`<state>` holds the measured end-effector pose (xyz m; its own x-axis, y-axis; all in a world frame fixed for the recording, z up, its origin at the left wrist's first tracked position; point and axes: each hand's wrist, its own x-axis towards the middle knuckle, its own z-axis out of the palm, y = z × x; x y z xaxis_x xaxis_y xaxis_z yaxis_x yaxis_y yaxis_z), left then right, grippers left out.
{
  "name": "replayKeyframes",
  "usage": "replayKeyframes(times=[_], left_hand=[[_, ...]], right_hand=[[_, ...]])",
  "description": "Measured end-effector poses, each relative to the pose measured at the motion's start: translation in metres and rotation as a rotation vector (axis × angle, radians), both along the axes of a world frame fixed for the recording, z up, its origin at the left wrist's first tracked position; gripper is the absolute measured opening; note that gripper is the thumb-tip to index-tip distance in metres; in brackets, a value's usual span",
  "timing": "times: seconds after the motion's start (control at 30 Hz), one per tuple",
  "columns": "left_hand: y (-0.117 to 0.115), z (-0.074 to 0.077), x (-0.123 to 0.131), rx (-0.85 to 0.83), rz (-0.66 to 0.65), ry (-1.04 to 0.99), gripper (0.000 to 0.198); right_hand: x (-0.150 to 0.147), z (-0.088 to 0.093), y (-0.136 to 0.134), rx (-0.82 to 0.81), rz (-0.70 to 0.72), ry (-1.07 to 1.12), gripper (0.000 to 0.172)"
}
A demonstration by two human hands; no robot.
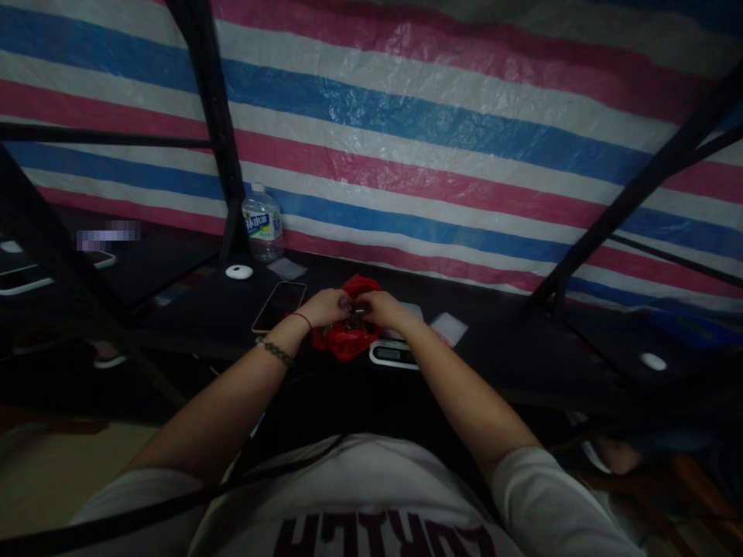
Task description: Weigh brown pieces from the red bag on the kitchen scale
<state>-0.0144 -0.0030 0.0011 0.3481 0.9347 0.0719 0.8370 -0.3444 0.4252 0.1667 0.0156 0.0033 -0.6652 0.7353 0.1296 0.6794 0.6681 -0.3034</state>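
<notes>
Over a red plastic bag [347, 343], my left hand [328, 307] and my right hand [380, 309] come close together with fingers bent inward. Each hand's fingers are closed at the bag's mouth, and whatever they grip is too dark and small to make out. Small brownish pieces seem to lie inside the bag, blurred. Partly under my right forearm sits a white digital scale [380, 354], its display facing me. Left of the bag, near my left wrist, lies a phone [279, 305] with a dark screen.
A clear plastic bottle [265, 224] stands at the back by a black metal post [224, 147]. A white rounded object [239, 272] and small clear bags [287, 268] lie nearby. Another clear bag [450, 328] is right of the scale. Striped sheeting [406, 147] hangs behind the black table [493, 333].
</notes>
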Motion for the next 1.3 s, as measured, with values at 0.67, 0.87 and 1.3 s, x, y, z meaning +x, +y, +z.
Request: replayKeyframes(times=[0.67, 0.87, 1.3], left_hand=[[0.002, 0.008, -0.009, 0.162, -0.148, -0.649, 0.038], [-0.004, 0.016, -0.013, 0.101, -0.062, -0.425, 0.039], [-0.014, 0.006, 0.002, -0.044, -0.227, 0.06, 0.013]], right_hand=[[-0.005, -0.023, 0.004, -0.372, -0.161, 0.758, 0.037], [0.012, -0.015, 0.001, -0.252, -0.136, 0.618, 0.039], [0.019, 0.012, -0.025, -0.075, -0.027, -0.108, 0.016]])
